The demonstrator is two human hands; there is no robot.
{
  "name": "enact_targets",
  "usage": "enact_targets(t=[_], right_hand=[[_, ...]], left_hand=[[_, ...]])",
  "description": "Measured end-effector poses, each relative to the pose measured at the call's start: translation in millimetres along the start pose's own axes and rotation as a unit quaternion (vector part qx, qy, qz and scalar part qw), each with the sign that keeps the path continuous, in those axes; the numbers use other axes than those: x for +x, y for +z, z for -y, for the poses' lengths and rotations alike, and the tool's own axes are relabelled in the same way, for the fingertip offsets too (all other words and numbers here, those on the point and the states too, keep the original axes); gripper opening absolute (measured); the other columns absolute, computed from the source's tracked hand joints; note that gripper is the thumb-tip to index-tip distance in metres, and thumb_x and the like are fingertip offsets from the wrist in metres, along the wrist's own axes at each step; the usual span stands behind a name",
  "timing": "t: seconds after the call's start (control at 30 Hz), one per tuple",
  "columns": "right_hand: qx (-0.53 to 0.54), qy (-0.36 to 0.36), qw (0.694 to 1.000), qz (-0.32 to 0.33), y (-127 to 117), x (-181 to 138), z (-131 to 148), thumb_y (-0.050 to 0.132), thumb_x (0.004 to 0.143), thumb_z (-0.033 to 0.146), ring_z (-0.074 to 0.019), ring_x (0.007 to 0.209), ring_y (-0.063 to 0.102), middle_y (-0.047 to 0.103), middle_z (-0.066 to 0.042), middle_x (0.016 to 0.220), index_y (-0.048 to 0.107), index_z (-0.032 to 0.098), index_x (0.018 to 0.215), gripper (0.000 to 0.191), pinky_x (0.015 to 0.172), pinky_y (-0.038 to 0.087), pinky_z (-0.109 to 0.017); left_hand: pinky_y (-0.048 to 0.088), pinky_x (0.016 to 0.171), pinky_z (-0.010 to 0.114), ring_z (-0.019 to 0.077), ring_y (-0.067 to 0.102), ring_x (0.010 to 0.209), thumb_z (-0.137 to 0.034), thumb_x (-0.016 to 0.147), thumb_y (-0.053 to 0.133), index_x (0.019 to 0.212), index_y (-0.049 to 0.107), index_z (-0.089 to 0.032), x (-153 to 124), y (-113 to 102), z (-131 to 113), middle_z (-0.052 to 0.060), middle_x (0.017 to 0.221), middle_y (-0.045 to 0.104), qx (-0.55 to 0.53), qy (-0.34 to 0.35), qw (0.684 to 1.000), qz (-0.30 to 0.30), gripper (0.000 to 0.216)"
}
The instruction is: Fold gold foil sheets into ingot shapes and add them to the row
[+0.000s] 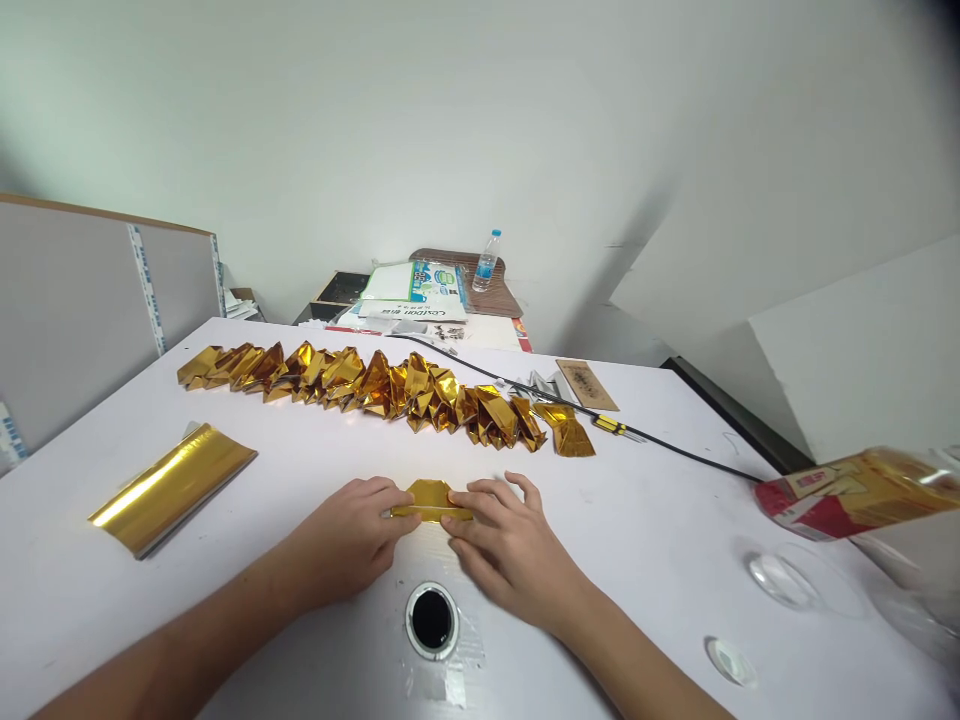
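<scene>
Plainly, the folded gold paper (431, 494) gleams, its far corners slanted.

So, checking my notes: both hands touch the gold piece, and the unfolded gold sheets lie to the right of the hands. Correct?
One slip: in the head view, the unfolded gold sheets lie to the left of the left hand; the rest holds.

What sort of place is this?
Looks like an indoor craft workspace, perhaps a small workshop: a white table, a row of folded gold pieces and a pile of shiny gold sheets.
</scene>
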State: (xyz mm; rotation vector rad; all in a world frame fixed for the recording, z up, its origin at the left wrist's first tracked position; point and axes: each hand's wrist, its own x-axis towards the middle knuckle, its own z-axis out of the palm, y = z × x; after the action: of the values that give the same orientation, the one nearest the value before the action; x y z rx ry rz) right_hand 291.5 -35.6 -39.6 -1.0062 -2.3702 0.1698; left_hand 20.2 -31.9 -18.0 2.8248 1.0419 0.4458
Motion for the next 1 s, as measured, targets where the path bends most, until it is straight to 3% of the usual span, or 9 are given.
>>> enact_targets(t=[0.2,0.43,0.57,0.8,1.0], right_hand=[[0.046,0.001,0.999,0.002,-3.2,0.7,-5.0,0.061,0.101,0.026,-0.025,0.116,0.064,0.078,-0.003,0.123,0.077,0.028,0.102,0.017,0.113,0.028,-0.055],[0.071,0.006,0.997,0.025,-5.8,4.5,-8.3,0.057,0.088,0.011,-0.026,0.116,0.065,0.079,-0.005,0.123,0.067,0.022,0.086,0.015,0.11,0.031,-0.056],[0.073,0.015,0.996,0.055,-7.8,6.9,-9.3,0.056,0.083,0.007,-0.0265,0.117,0.066,0.079,-0.005,0.125,0.06,0.022,0.078,0.016,0.107,0.034,-0.056],[0.081,0.014,0.995,0.053,-7.6,7.8,-10.6,0.057,0.08,0.006,-0.0267,0.118,0.067,0.079,-0.004,0.123,0.058,0.022,0.076,0.016,0.106,0.037,-0.054],[0.092,0.019,0.995,0.045,-5.8,7.5,-13.7,0.058,0.079,0.006,-0.027,0.117,0.067,0.08,-0.004,0.123,0.056,0.022,0.071,0.017,0.105,0.039,-0.054]], left_hand=[[0.056,0.097,0.043,0.0249,0.069,0.112,-0.005,0.092,0.056,0.11,0.075,-0.023,-3.9,-0.3,13.2,0.006,0.12,0.077,-0.055,0.024,0.998,-0.026,0.031],[0.057,0.102,0.042,0.0239,0.07,0.109,-0.003,0.088,0.055,0.096,0.072,-0.02,-1.7,-9.6,15.9,0.009,0.114,0.077,-0.118,0.029,0.992,-0.012,0.025],[0.058,0.099,0.041,0.0249,0.069,0.11,-0.004,0.086,0.058,0.093,0.069,-0.02,-2.5,-10.6,18.9,0.008,0.112,0.077,-0.125,0.022,0.992,-0.004,0.02],[0.055,0.099,0.037,0.0226,0.069,0.11,-0.006,0.087,0.061,0.085,0.069,-0.02,-3.1,-9.3,22.9,0.008,0.115,0.075,-0.105,0.05,0.992,-0.038,0.016],[0.052,0.103,0.04,0.0231,0.072,0.112,-0.01,0.088,0.065,0.082,0.067,-0.021,-2.8,-7.4,27.7,0.004,0.115,0.079,-0.107,0.02,0.993,-0.034,0.013]])
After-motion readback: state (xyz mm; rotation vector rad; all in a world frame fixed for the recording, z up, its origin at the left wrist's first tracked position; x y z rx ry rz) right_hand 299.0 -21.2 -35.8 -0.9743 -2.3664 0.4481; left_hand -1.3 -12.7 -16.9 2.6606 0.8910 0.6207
